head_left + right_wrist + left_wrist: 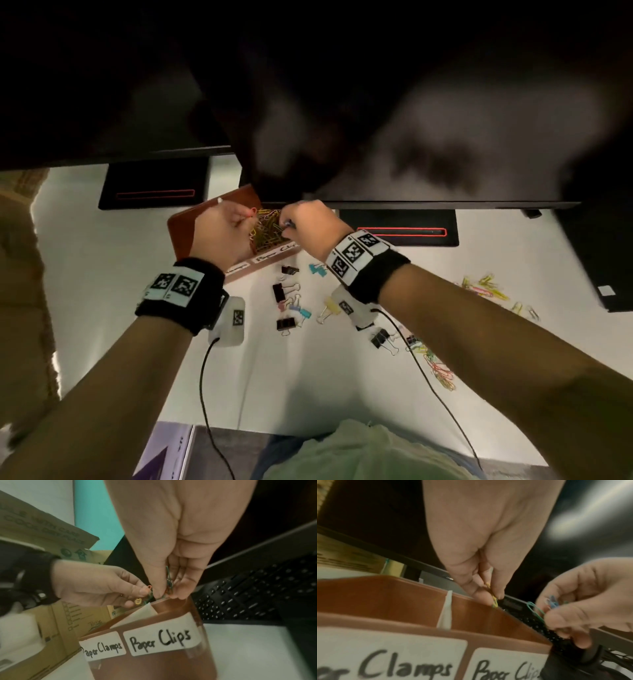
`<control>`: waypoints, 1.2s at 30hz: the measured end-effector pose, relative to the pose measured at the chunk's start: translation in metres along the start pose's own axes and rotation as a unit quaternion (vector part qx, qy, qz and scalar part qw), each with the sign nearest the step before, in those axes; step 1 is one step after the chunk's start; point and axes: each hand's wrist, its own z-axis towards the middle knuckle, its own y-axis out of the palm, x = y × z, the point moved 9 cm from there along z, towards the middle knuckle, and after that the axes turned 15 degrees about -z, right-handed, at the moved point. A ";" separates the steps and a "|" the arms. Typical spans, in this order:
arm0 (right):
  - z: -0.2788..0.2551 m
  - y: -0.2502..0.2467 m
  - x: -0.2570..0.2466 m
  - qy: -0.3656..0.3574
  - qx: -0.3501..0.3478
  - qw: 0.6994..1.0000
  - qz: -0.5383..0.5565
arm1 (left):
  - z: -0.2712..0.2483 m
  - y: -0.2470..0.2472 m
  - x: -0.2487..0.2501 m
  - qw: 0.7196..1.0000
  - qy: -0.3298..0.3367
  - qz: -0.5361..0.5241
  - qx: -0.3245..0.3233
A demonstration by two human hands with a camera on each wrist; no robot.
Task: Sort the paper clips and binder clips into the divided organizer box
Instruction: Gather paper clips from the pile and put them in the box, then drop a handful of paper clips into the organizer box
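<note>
Head view: left hand (219,233) and right hand (308,226) each pinch paper clips (265,231) over organizer box (186,228) | clips compartment part-filled | binder clips (286,301), loose clips remain on desk (102,274).

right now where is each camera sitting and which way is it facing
Head: worn on the head, looking down at the white desk; both forearms, the left hand and right hand show above the brown organizer box.
Left wrist: looks along the left hand, its grip pinching a yellow paper clip; the right hand shows too.
Right wrist: looks along the right hand to the "Paper Clips" label; the left hand shows.
All views share both hands and the box.
</note>
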 end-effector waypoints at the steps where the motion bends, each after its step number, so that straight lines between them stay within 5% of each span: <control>1: 0.008 0.003 -0.006 0.009 0.003 1.000 0.013 | 0.002 0.002 -0.005 1.000 -0.008 0.010 -0.014; 5: 0.014 0.009 -0.011 0.013 0.010 0.999 0.046 | -0.007 0.006 0.008 0.993 0.083 0.076 -0.035; 9: -0.025 -0.003 0.013 -0.039 0.055 0.996 0.056 | -0.047 0.026 0.032 0.980 0.185 0.000 -0.067; 15: -0.118 0.019 0.105 0.007 0.018 1.000 0.001 | -0.107 0.134 0.024 0.943 0.149 0.042 -0.294; 19: -0.173 0.048 0.154 0.055 -0.071 0.996 -0.009 | -0.139 0.190 0.006 0.916 0.111 0.109 -0.371; 27: -0.236 0.081 0.179 0.012 -0.135 0.991 0.013 | -0.144 0.212 -0.015 0.924 0.063 0.149 -0.345; 36: -0.268 0.136 0.157 -0.047 -0.212 0.969 -0.115 | -0.129 0.179 -0.010 0.969 0.062 0.121 -0.207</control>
